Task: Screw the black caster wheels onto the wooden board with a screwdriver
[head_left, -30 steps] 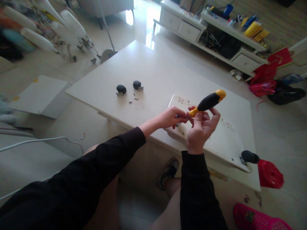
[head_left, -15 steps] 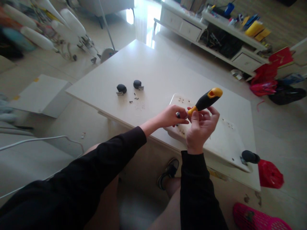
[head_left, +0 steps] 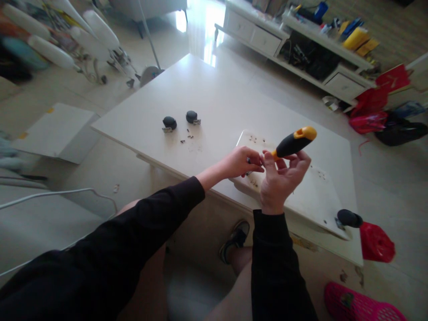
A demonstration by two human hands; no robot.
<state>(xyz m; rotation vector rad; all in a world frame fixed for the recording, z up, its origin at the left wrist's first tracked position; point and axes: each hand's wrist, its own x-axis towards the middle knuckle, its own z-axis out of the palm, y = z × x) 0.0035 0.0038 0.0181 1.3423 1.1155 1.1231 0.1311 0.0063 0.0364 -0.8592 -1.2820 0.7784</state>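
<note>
My right hand [head_left: 282, 180] is closed on a screwdriver [head_left: 294, 141] with a black and yellow handle, which tilts up to the right. Its tip is hidden among the fingers. My left hand [head_left: 245, 162] pinches just left of it, round a mostly covered dark caster [head_left: 248, 161]. Both hands are over the near left end of a white board [head_left: 310, 196] with groups of small holes. Another black caster [head_left: 348, 218] sits at the board's right corner. Two loose casters [head_left: 169, 123] with metal plates and several small screws [head_left: 190, 137] lie left on the table.
The white table [head_left: 220, 98] carries the board along its near right side. A red bag [head_left: 377, 243] is beyond the right corner, and a pink slipper [head_left: 361, 305] lies on the floor. A white box [head_left: 56, 133] stands at left. A cabinet [head_left: 294, 49] runs along the back.
The screwdriver handle has swung a little to the right and leans lower. My right fingers have shifted around it, while my left hand stays almost in place.
</note>
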